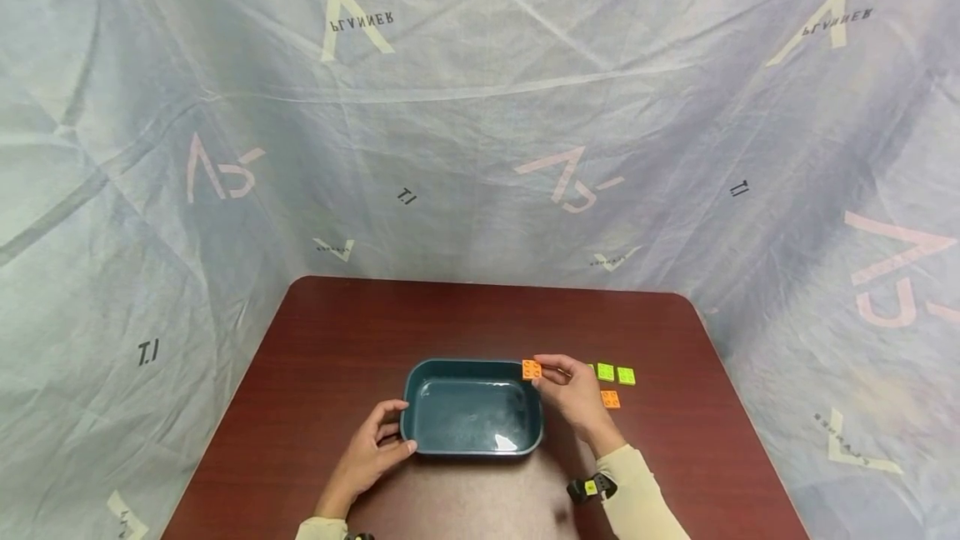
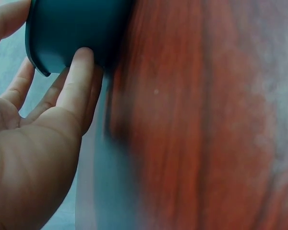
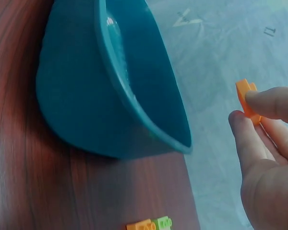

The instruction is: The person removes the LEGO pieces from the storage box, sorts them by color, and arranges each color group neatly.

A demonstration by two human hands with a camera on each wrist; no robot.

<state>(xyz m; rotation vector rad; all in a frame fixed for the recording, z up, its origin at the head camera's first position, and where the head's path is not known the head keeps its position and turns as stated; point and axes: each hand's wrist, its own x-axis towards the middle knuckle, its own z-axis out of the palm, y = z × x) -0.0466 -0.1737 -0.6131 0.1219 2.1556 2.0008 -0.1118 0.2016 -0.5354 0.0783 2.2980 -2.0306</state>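
A dark teal rectangular tub (image 1: 472, 450) stands on the table, its visible inside bare. My left hand (image 1: 367, 457) rests against its left end, thumb at the near corner and other fingers along the side; in the left wrist view, extended fingers touch the outer wall. Over the tub's far right corner, my right hand (image 1: 573, 394) pinches an orange toy building brick (image 1: 532, 370) between thumb and fingertips. The right wrist view has this brick held beyond the rim, apart from the tub.
To the right of the tub lie green bricks (image 1: 605, 372) in a row, one partly hidden by the right hand. Another orange brick (image 1: 611, 399) lies nearer. The reddish-brown table (image 1: 360, 319) meets grey printed sheeting (image 1: 480, 232) at the back and sides.
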